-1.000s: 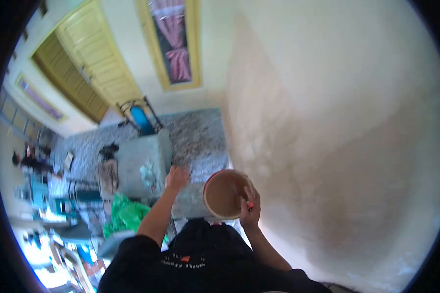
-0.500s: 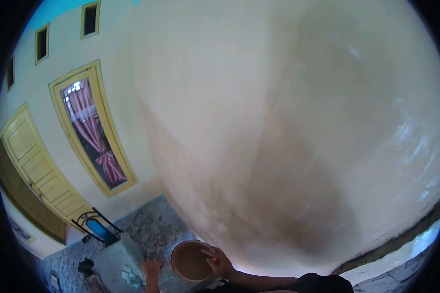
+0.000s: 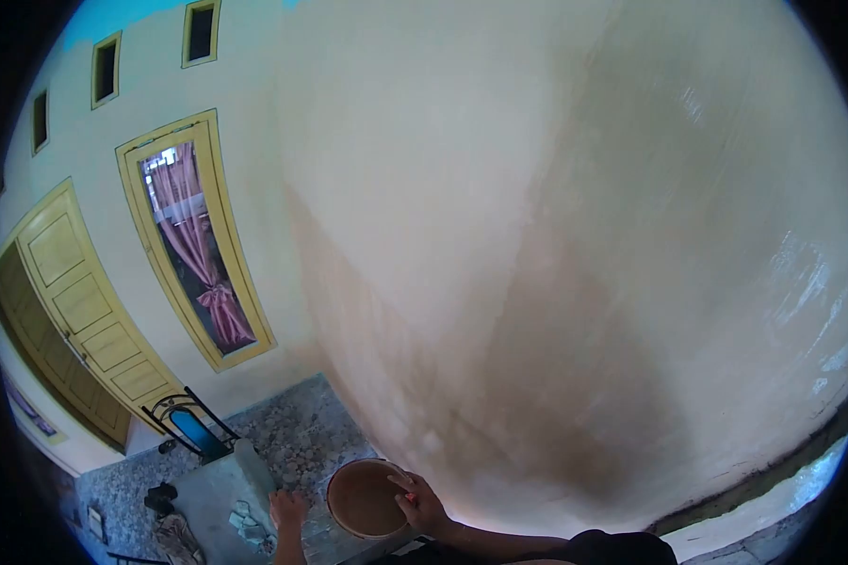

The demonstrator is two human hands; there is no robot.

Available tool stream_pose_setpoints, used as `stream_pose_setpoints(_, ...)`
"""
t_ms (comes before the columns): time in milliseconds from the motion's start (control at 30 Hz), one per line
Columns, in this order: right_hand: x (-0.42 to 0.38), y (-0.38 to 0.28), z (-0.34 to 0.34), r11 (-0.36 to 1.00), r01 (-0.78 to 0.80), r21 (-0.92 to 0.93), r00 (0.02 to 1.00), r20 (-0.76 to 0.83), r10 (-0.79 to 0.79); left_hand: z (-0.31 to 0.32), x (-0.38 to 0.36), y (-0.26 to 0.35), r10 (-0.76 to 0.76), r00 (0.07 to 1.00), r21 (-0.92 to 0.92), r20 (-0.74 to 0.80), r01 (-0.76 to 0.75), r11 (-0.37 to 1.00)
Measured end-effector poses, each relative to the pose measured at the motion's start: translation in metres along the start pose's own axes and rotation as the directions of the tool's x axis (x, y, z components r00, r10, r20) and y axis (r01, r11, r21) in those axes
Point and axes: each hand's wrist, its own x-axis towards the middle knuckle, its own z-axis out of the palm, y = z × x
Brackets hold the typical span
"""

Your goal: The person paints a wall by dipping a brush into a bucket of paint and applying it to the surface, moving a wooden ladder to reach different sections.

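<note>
Low at the bottom, the left hand (image 3: 286,509) lies flat with its fingers spread on the grey block (image 3: 219,500), holding nothing. Just to its right sits the round brown bowl (image 3: 366,497), between the two hands and close to the big pale wall (image 3: 556,282). On the bowl's right edge, the right hand (image 3: 422,505) curls its fingers over the rim and grips it, with something small and red tucked in the hand. Far to the left are the yellow door (image 3: 75,311) and the window with a pink curtain (image 3: 203,254).

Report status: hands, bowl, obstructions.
Right hand fingers grip round brown bowl's rim. Left hand flat on grey-green block. Nothing blocking the bowl.
</note>
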Motion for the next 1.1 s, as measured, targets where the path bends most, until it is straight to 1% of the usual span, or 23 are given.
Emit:
stream_pose_setpoints(67,0.000,0.020,0.003,1.000,0.000,0.021,1.000,0.017,0.000,-0.008,-0.001,0.004,0.018,0.997,-0.001,0.077,-0.018,1.000)
stream_pose_setpoints(133,0.001,0.019,0.003,0.999,-0.007,0.038,0.999,0.040,0.005,-0.008,0.001,0.003,0.005,0.997,-0.012,0.079,-0.004,1.000)
stream_pose_setpoints(200,0.002,0.015,0.001,1.000,0.006,0.001,1.000,0.023,-0.006,-0.008,-0.002,0.003,-0.015,0.997,-0.026,0.081,0.017,1.000)
stream_pose_setpoints(233,0.001,0.018,0.001,1.000,0.007,0.006,0.999,0.039,-0.007,-0.009,-0.003,0.006,-0.015,0.998,-0.024,0.068,0.017,1.000)
stream_pose_setpoints(300,0.002,0.022,0.003,1.000,0.003,0.020,1.000,0.014,-0.003,-0.012,-0.001,0.006,-0.025,0.999,-0.022,0.048,0.026,0.999)
stream_pose_setpoints(367,0.003,0.023,0.003,0.999,0.013,0.035,1.000,0.008,-0.013,-0.012,0.001,0.005,-0.018,0.990,-0.018,0.138,0.021,1.000)
stream_pose_setpoints(433,0.002,0.024,0.003,0.999,0.019,0.047,1.000,-0.006,-0.018,-0.007,0.003,0.002,-0.014,0.991,-0.016,0.131,0.016,1.000)
stream_pose_setpoints(500,0.002,0.026,0.004,0.999,0.043,-0.007,0.999,-0.019,-0.043,-0.005,0.003,0.000,-0.009,0.992,-0.011,0.126,0.010,1.000)
stream_pose_setpoints(567,0.002,0.029,0.005,0.999,0.043,0.009,0.999,-0.017,-0.043,-0.007,0.000,0.002,0.030,0.997,-0.016,0.070,-0.029,0.999)
stream_pose_setpoints(600,0.002,0.030,0.005,0.999,0.044,0.025,0.999,-0.019,-0.044,-0.011,-0.001,0.005,0.024,0.997,-0.015,0.072,-0.023,1.000)
stream_pose_setpoints(667,0.002,0.031,0.004,0.999,0.055,-0.001,0.999,-0.004,-0.055,-0.019,-0.003,0.009,0.005,0.987,-0.014,0.159,-0.002,1.000)
stream_pose_setpoints(733,0.002,0.034,0.004,0.997,0.071,-0.029,0.997,0.009,-0.071,-0.016,-0.004,0.007,0.000,0.991,-0.012,0.135,0.001,1.000)
stream_pose_setpoints(833,0.003,0.034,0.005,0.993,0.112,-0.047,0.994,-0.013,-0.113,-0.009,-0.001,0.004,-0.003,0.995,-0.014,0.103,0.005,1.000)
stream_pose_setpoints(900,0.002,0.031,0.005,0.999,0.049,0.021,0.999,-0.009,-0.049,-0.003,0.001,0.001,-0.008,0.995,-0.017,0.097,0.009,1.000)
stream_pose_setpoints(967,0.002,0.029,0.004,0.998,0.059,0.016,0.998,-0.012,-0.059,0.002,0.002,-0.004,0.028,0.999,-0.016,0.043,-0.028,0.999)
stream_pose_setpoints(1000,0.003,0.027,0.003,0.997,0.073,0.011,0.997,-0.015,-0.073,0.000,0.000,-0.002,0.028,0.999,-0.011,0.046,-0.027,1.000)
stream_pose_setpoints(1100,0.003,0.022,0.002,0.999,0.039,0.015,0.999,-0.002,-0.039,-0.006,-0.004,0.002,0.006,0.998,-0.005,0.057,-0.006,1.000)
